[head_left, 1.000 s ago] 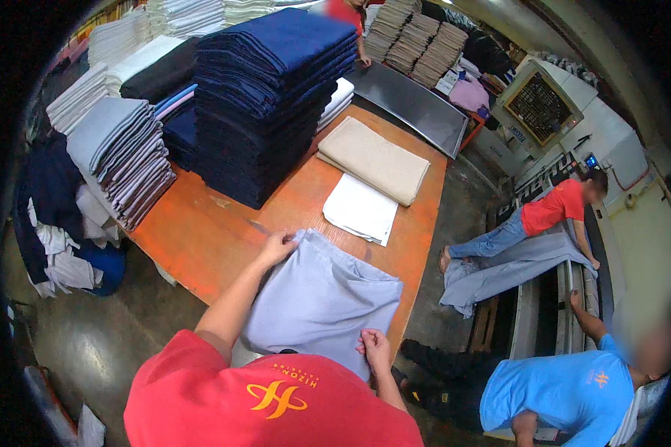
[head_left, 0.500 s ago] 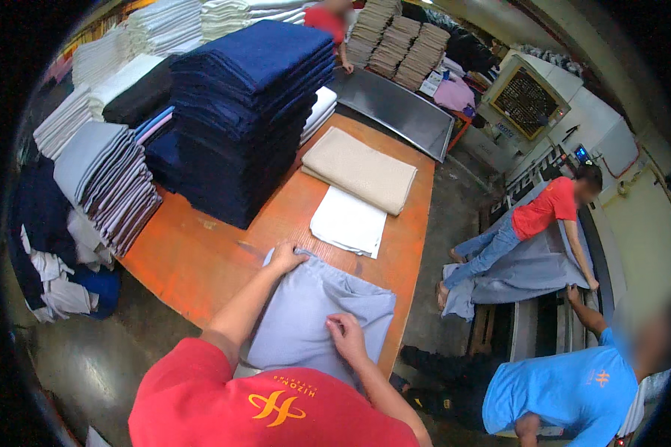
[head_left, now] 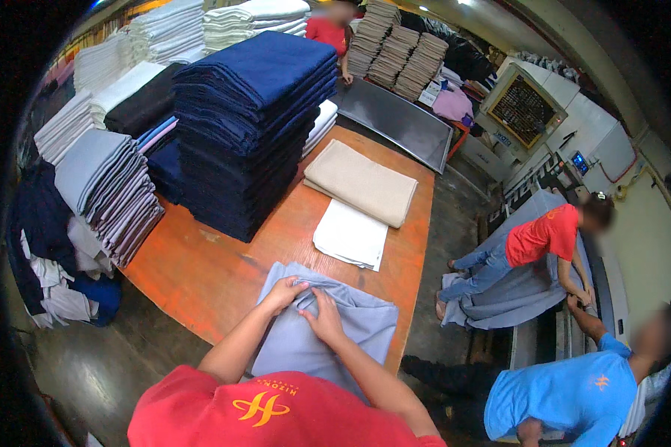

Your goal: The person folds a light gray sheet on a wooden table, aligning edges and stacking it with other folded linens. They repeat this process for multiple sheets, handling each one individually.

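Observation:
A grey-blue cloth (head_left: 365,328) lies at the near edge of the orange table, its far side loosely gathered. My left hand (head_left: 283,293) is closed on a bunched fold of the cloth near its upper left part. Close beside it, my right hand (head_left: 323,316) has its fingers curled on the same bunched fold. The fingertips of both hands nearly meet there. Just beyond the cloth lies a white folded cloth (head_left: 350,237), partly under a beige folded cloth (head_left: 361,182).
The orange table (head_left: 179,268) carries a tall stack of navy folded cloths (head_left: 250,134). Grey folded cloths (head_left: 112,194) are piled at its left. To the right, a person in red (head_left: 544,238) and a person in blue (head_left: 566,395) handle a large grey cloth (head_left: 499,298) at a machine.
My right hand has moved up and left to join my left hand at the cloth's far side, where the cloth is now bunched. The person in red has brought both hands together.

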Available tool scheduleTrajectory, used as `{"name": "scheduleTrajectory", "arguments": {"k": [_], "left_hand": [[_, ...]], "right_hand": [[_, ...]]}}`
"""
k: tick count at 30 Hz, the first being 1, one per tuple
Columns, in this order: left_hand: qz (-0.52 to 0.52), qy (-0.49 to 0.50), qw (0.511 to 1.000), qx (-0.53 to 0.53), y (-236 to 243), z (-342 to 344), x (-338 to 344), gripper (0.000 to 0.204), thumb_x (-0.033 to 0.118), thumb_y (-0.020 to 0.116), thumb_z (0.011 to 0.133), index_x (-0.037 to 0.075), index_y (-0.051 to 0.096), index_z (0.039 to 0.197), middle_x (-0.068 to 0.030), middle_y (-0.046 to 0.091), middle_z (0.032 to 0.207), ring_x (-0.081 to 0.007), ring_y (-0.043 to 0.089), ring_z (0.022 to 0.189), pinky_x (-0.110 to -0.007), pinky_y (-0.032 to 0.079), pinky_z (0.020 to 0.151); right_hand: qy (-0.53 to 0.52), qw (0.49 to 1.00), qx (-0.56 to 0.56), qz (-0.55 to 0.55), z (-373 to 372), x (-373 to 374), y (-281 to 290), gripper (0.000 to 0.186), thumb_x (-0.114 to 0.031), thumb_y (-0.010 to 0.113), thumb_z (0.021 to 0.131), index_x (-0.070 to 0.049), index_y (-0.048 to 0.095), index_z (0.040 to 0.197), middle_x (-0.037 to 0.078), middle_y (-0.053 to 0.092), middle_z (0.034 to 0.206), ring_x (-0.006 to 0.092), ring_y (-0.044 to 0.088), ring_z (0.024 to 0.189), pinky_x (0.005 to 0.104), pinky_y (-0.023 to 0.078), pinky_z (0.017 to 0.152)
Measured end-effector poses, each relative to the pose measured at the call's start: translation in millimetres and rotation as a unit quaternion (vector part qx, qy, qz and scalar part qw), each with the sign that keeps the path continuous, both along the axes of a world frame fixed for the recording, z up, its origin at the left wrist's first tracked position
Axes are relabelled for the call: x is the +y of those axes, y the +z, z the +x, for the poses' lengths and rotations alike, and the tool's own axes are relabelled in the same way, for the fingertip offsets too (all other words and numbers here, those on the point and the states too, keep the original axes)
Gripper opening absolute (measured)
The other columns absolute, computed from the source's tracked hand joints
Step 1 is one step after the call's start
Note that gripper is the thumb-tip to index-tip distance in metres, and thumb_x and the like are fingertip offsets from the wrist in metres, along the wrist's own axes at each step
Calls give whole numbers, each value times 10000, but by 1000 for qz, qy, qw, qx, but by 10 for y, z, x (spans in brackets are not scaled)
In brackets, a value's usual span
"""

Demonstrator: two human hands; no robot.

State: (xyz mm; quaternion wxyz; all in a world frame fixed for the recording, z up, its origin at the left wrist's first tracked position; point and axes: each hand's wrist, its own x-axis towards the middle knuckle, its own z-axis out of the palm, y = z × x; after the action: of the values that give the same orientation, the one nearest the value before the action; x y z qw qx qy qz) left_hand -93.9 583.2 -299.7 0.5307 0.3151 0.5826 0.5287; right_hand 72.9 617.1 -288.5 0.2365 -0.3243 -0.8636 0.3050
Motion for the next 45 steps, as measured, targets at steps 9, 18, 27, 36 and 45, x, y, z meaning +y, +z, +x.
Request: {"name": "scheduleTrajectory", "arguments": {"k": [9, 18, 27, 36, 45], "left_hand": [[16, 107, 994, -33, 245, 25, -477, 195, 89, 696, 809, 22, 614, 973, -34, 655, 872, -103, 595, 779, -245, 475, 696], [88, 103, 989, -64, 173, 108, -819, 193, 189, 655, 867, 48, 617, 994, -14, 640, 895, -93, 574, 776, -255, 470, 700], [87, 151, 984, 35, 197, 146, -1194, 180, 219, 698, 819, 57, 657, 886, 21, 605, 772, -66, 532, 675, -233, 436, 591], [73, 133, 983, 103, 296, 588, -1623, 170, 198, 714, 808, 74, 635, 896, 62, 548, 709, -44, 455, 623, -211, 360, 539], [193, 301, 924, 133, 959, 717, -3071, 95, 108, 653, 843, 65, 632, 925, 32, 617, 796, -67, 551, 736, -228, 444, 679]], "right_hand": [[63, 989, 85, 100, 57, -393, 176, 546, -299, 736, 728, -14, 513, 1138, 159, 557, 1107, 345, 506, 1072, 452, 352, 972], [171, 962, -83, 196, 261, -764, 27, 457, -340, 739, 684, -126, 645, 1077, 89, 561, 1148, 299, 443, 1172, 488, 290, 1017], [251, 942, -206, 88, 350, -1171, -69, 525, -471, 696, 715, -93, 645, 1076, 104, 555, 1203, 293, 477, 1156, 513, 285, 1001], [139, 964, -176, 140, 679, -1608, -217, 421, -342, 703, 741, -110, 614, 1081, 91, 579, 1107, 270, 506, 1109, 489, 290, 986], [139, 988, 72, -4, 1780, -2442, -510, 144, -39, 608, 730, -34, 573, 869, 144, 571, 850, 341, 552, 865, 405, 427, 769]]}}
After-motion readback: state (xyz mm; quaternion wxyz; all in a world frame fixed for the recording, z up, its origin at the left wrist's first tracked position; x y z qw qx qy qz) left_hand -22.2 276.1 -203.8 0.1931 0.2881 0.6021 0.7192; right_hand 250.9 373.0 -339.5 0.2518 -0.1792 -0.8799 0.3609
